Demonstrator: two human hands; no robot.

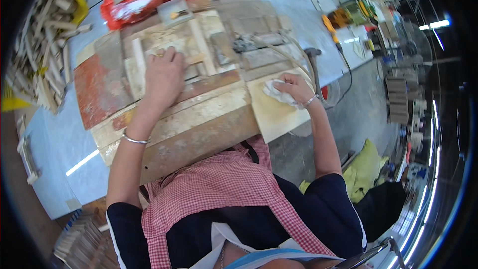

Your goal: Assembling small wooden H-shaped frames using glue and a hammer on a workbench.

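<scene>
My left hand (167, 75) rests over pale wooden strips laid out like a frame on a wooden work board (184, 114). Its fingers are bent and closed, a ring shows on one, and whatever the tips hold is hidden. An upright pale wooden strip (139, 56) stands beside that hand, and another long strip (203, 47) lies to its right. Off to the right, my right hand (297, 89) is closed on a crumpled white cloth (277, 92). The cloth presses on a light square board (269, 119) with a yellowish stain.
A small clear box (174, 12) sits by a red plastic bag (144, 6) behind the board. Heaped wooden sticks (47, 45) fill a yellow-edged container on the left. A hose (279, 50) and a dark tool handle (313, 53) lie near my right hand.
</scene>
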